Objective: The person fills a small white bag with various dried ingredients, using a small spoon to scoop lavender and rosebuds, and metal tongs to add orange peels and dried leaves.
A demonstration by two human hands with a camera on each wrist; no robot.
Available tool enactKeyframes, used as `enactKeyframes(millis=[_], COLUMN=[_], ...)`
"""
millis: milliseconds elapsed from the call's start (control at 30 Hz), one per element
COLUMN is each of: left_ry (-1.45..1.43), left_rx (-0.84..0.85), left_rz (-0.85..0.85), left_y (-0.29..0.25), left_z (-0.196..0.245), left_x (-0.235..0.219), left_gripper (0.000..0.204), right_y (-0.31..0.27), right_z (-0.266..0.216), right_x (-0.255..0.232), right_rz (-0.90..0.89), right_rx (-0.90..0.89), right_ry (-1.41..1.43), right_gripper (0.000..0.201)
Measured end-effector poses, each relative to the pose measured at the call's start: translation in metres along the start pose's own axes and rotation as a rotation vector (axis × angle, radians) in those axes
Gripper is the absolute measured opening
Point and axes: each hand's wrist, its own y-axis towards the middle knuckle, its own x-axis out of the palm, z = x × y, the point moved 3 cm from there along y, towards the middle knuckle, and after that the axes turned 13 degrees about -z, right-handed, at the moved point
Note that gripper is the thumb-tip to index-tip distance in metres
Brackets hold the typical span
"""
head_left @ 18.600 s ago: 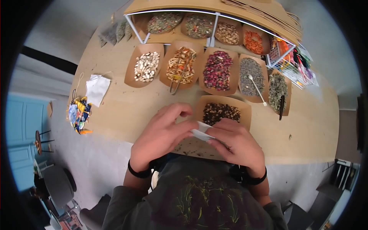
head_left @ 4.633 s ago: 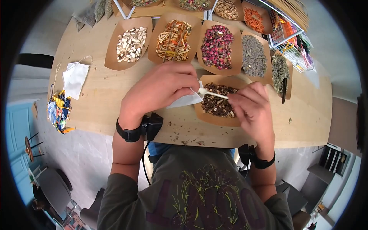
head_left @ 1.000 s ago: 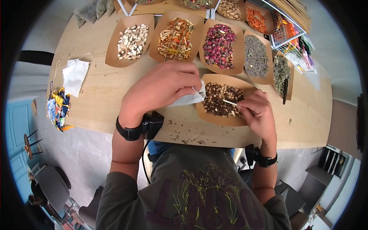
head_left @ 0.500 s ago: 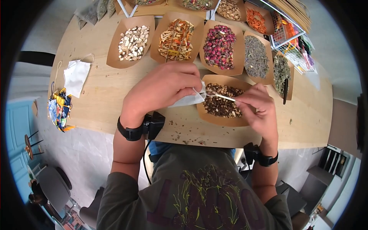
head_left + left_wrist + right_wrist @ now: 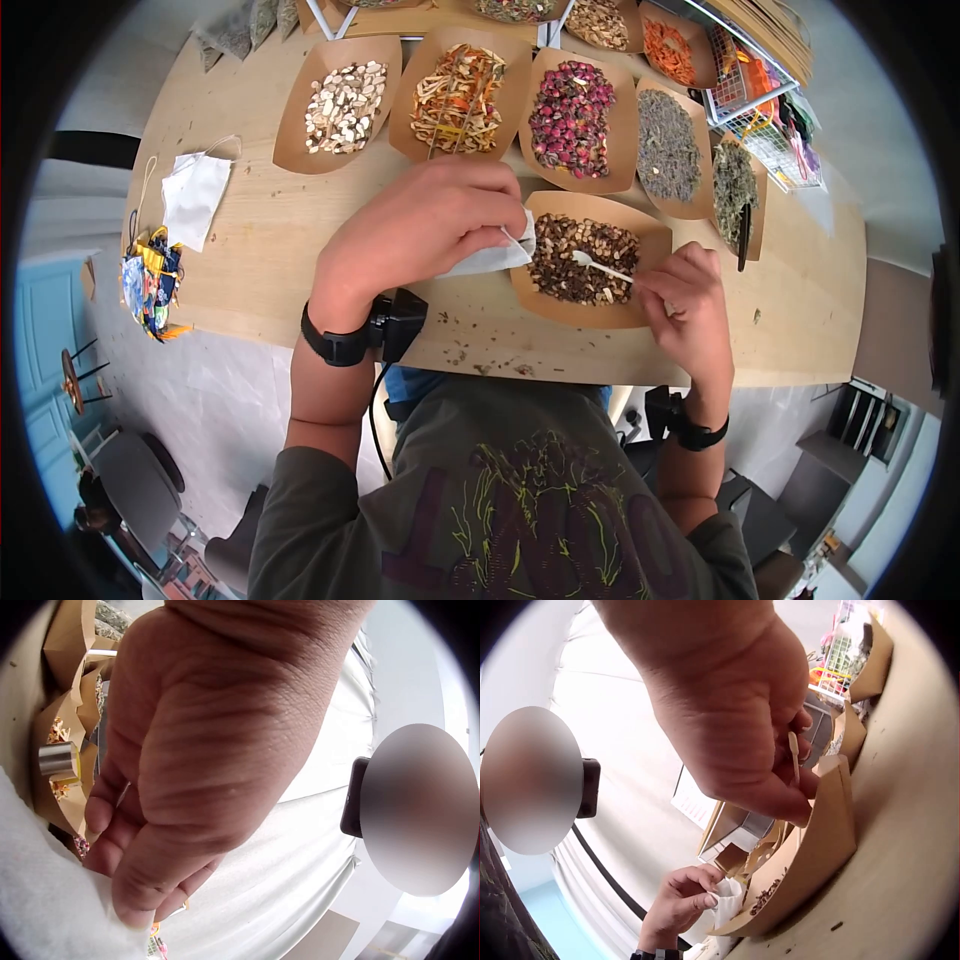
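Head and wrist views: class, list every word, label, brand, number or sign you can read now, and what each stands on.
No text can be read for certain.
Shirt: large purple letter-like shapes beneath yellow-green lines, too unclear to read.
White sheet in the background: faint marks, too small and blurred.

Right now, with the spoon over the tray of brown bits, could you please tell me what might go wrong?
Brown bits could drop off the small white spoon between tray and white pouch; dark crumbs lie near the table's edge. The pouch looks soft, so its mouth might fold if the left hand's pinch shifts. That hand could also bump the metal tongs, which appear close by.
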Motion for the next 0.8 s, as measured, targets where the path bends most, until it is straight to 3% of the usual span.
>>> enactKeyframes(millis=[267,700,800], left_ry=[-0.013,-0.007,-0.007], left_rx=[-0.012,-0.019,-0.014], left_rz=[0.000,-0.008,-0.015], left_y=[0.000,0.000,0.001], left_z=[0.000,0.000,0.000], left_x=[-0.001,-0.001,0.000], left_gripper=[0.015,0.015,0.015], right_y=[0.010,0.018,0.030], right_z=[-0.002,0.001,-0.023], right_x=[0.018,0.007,0.003], right_rz=[-0.008,0.087,0.103], right_rx=[-0.016,-0.012,-0.112], right_ry=[0.153,0.374,0.123], right_gripper=[0.014,0.014,0.018])
